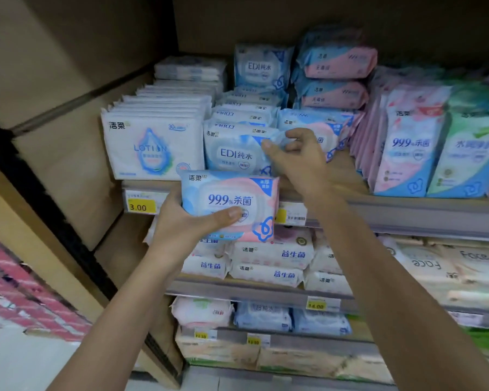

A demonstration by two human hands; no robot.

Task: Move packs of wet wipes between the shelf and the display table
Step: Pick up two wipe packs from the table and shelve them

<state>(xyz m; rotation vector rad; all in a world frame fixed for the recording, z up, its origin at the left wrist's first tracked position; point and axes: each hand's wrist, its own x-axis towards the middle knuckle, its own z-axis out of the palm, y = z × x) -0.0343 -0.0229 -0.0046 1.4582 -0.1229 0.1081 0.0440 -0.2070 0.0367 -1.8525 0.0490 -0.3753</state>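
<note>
My left grip (181,225) clamps the pink 99.9% pack (232,197); my right grip (294,159) pinches the blue EDI pack (232,153).

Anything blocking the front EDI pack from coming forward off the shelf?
Yes: the 99.9% pack, held by the left hand, hangs in front of the EDI pack, across its lower edge. The right hand pinches its top corner.
</note>
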